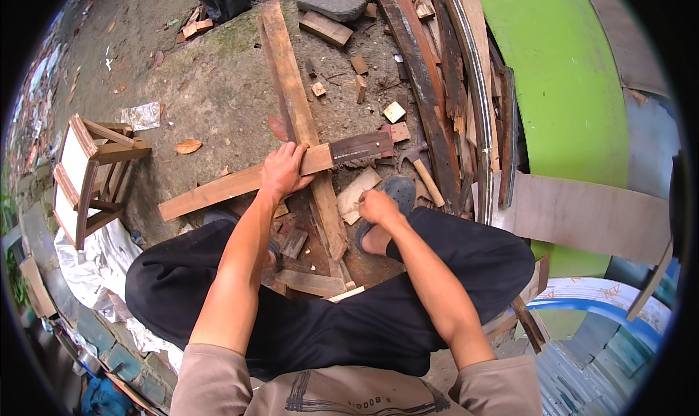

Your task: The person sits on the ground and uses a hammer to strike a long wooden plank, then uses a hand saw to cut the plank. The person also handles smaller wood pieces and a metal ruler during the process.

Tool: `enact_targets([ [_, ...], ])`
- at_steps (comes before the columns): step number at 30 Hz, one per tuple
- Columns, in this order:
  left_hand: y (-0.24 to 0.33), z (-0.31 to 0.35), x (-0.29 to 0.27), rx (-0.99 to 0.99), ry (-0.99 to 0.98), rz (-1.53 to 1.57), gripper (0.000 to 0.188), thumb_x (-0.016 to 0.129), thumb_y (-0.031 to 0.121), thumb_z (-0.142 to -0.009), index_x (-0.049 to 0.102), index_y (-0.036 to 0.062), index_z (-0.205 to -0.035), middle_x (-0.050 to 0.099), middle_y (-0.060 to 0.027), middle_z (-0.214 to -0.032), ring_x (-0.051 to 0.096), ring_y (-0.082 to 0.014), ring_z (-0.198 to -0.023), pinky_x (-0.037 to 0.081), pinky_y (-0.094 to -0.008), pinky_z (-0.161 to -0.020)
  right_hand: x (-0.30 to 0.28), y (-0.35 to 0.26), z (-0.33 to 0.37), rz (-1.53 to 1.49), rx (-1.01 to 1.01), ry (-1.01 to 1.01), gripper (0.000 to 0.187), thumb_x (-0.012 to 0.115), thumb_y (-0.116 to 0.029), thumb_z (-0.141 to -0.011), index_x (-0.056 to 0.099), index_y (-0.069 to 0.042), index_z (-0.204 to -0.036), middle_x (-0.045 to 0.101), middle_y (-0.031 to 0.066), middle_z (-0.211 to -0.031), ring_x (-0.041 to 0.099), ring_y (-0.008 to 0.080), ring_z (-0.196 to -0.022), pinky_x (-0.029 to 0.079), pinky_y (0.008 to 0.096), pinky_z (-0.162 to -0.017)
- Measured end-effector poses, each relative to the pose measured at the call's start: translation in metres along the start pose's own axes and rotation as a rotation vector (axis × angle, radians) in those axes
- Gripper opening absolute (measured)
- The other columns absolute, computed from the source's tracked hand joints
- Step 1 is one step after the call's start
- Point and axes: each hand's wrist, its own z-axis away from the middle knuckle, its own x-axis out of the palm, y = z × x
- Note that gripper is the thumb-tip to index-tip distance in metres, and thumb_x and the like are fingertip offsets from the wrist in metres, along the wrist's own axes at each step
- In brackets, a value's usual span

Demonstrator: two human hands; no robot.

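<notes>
My left hand (pixel 282 170) is closed over a light brown wooden plank (pixel 211 194), fingers wrapped over its far edge. This plank lies across a longer wooden board (pixel 290 77) that runs away from me along the ground. A dark wooden piece (pixel 360 147) meets the plank's right end; whether they are joined I cannot tell. My right hand (pixel 380 206) is curled into a fist above my right shoe (pixel 400 192); anything inside it is hidden. Below it lies a flat pale wood offcut (pixel 357 194). A tool with a wooden handle (pixel 429 182) rests right of the shoe.
A small wooden stool (pixel 95 172) lies tipped at left, near white cloth (pixel 95 259). Long dark boards (pixel 422 81) are piled at right beside a green panel (pixel 561 74). Small wood blocks (pixel 360 88) and a grey stone slab (pixel 333 1) lie at the far side.
</notes>
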Motion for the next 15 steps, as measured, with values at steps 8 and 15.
enact_targets([
  [8,0.005,0.001,-0.006,-0.013,-0.052,0.006,0.077,0.083,0.039,-0.067,0.049,0.0085,-0.130,0.055,-0.0118,-0.109,0.056,-0.0314,-0.108,0.046,-0.0419,-0.091,-0.086,0.031,0.033,0.055,0.077,0.277,0.049,0.059,-0.028,-0.091,0.054,-0.009,-0.137,0.063,0.0251,-0.123,0.059,0.0382,-0.117,0.047,0.0461,-0.100],
  [15,0.007,0.014,-0.002,-0.073,-0.115,-0.082,0.081,0.084,0.038,-0.069,0.046,0.0088,-0.134,0.056,-0.0122,-0.119,0.054,-0.0321,-0.116,0.045,-0.0447,-0.093,-0.118,0.002,0.152,0.088,-0.282,0.213,0.054,0.060,-0.031,-0.092,0.051,-0.002,-0.136,0.060,0.0236,-0.128,0.057,0.0384,-0.119,0.046,0.0451,-0.100],
])
